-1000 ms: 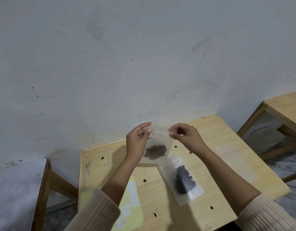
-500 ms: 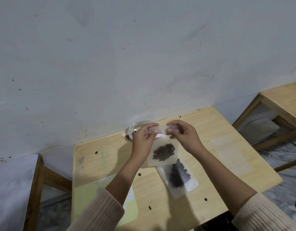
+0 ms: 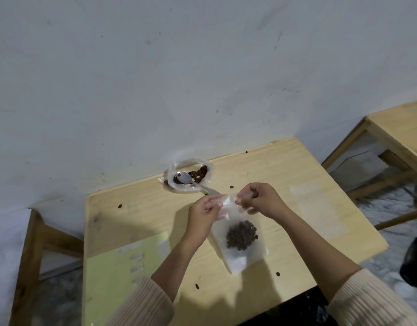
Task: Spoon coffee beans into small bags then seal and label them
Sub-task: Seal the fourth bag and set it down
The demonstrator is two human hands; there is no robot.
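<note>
My left hand (image 3: 204,216) and my right hand (image 3: 259,200) pinch the top edge of a small clear bag (image 3: 228,208) that holds dark coffee beans (image 3: 241,235). The bag hangs low over the wooden table (image 3: 137,215). Whether a second filled bag lies beneath it I cannot tell. At the table's far edge an open plastic bag of beans (image 3: 198,172) sits by the wall, with a metal spoon (image 3: 186,178) resting in it. A yellow-green label sheet (image 3: 108,274) with white stickers lies at the near left.
Several loose beans lie scattered on the table, one of them (image 3: 277,274) near the front. A flat clear empty bag (image 3: 318,203) rests at the right. A white wall stands right behind the table. Another wooden table (image 3: 400,128) is at the far right, a bench (image 3: 29,255) at the left.
The view has tilted down, showing the bean supply bag and spoon. Both hands have lowered the filled bag toward the table while still pinching its top edge.
</note>
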